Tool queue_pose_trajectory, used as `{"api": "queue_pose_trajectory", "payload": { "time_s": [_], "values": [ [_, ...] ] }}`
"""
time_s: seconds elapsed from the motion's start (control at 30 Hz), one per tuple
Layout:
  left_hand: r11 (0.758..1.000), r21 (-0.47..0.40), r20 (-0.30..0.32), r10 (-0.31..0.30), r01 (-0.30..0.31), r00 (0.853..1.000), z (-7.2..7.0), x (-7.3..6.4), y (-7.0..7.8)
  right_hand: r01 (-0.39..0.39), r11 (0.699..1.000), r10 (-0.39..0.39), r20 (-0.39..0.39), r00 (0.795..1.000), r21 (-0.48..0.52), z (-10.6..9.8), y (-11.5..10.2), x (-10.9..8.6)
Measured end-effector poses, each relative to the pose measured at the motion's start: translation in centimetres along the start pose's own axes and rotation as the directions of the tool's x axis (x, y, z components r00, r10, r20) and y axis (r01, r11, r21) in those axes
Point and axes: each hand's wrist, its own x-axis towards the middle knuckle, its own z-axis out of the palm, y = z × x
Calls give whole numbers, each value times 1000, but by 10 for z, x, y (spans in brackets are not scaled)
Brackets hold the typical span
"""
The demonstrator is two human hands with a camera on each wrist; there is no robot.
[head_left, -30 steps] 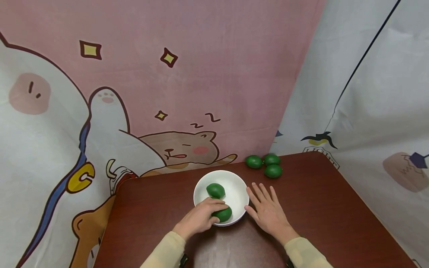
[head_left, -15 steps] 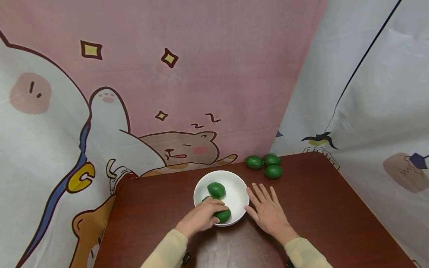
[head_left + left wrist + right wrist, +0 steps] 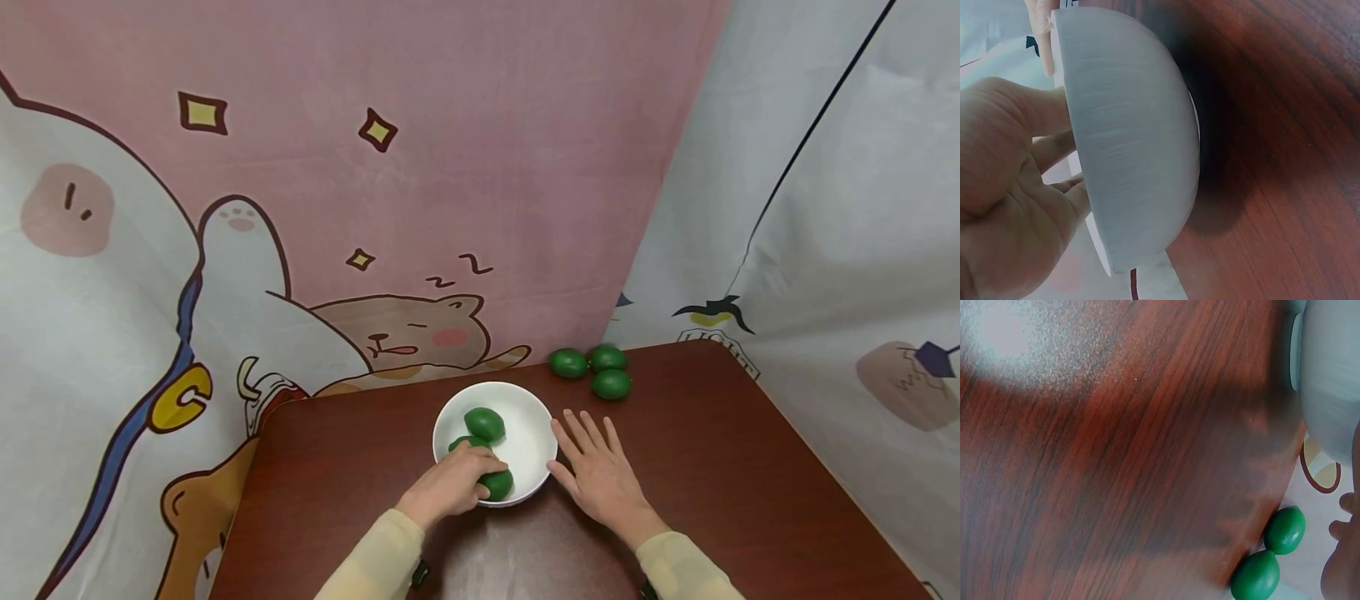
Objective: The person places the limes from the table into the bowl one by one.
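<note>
A white bowl [image 3: 531, 442] stands on the brown table, with three green limes inside it. My left hand [image 3: 448, 485] reaches over the near-left rim, thumb and fingers gripping the nearest lime [image 3: 498, 483]. Behind those fingers a second lime [image 3: 468, 441] is partly covered, and the third lime [image 3: 484, 424] lies farther back. In the left wrist view the bowl's outer wall [image 3: 1129, 144] hides the limes and the fingertips of the left hand [image 3: 1010, 175]. My right hand [image 3: 600, 479], fingers straight and spread, is beside the bowl's right rim, palm down.
Three more limes cluster at the table's back edge, right of the bowl: a left lime [image 3: 568, 363], a rear lime [image 3: 608, 358] and a front lime [image 3: 611, 383]. A printed cloth [image 3: 525, 167] hangs behind the wooden table [image 3: 720, 467].
My left hand has shifted slightly with its lime, toward the left of the bowl. Another lime has come into sight behind the fingers. The right hand stays where it was.
</note>
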Motion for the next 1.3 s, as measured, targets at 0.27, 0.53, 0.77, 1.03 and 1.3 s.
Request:
{"api": "queue_pose_trajectory", "payload": {
  "time_s": [0.27,0.53,0.77,1.03,1.3],
  "values": [
    [1000,-13,-17,-14,14,1000,1,2,-2,-3,1000,3,-17,1000,11,1,0,0],
    [999,31,-34,-38,39,999,2,1,-3,-5,1000,5,-9,1000,6,1,0,0],
    [998,46,-81,-41,44,996,2,-3,-3,-5,1000,5,-10,1000,3,1,0,0],
    [997,50,-174,-55,65,983,1,-7,-4,4,1000,-4,-28,1000,3,1,-1,1],
    [995,38,-274,-73,87,959,3,-11,-10,-3,1000,3,-4,1000,-6,-1,0,0]
  ]
}}
